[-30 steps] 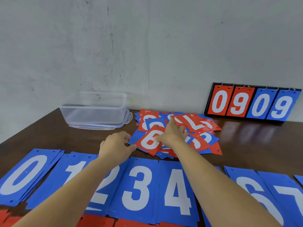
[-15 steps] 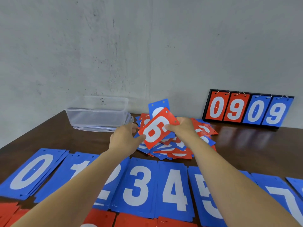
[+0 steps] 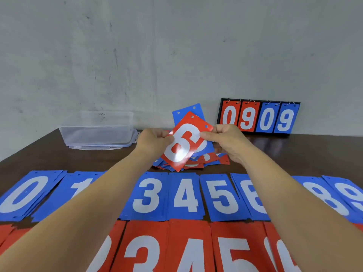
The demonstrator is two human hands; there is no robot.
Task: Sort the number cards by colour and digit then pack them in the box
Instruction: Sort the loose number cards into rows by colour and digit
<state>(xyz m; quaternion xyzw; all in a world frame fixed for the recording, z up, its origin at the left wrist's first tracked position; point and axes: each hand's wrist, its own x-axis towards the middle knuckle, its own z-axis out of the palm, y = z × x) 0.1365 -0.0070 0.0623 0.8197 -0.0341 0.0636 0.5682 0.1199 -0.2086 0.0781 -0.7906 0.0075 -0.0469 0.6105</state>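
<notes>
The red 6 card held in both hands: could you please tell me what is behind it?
A blue card sits behind the red 6 card; mainly its top with two holes shows, and its digit is covered. Lower down, the unsorted pile shows partly.

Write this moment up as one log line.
phase: sorting | left hand: pinches red 6 card | right hand: pinches same card | blue card: behind it

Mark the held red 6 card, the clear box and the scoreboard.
red 6 card (image 3: 178,157), head view, white digit.
clear box (image 3: 96,135), head view, front wall.
scoreboard (image 3: 247,118), head view, red 9 panel.
</notes>
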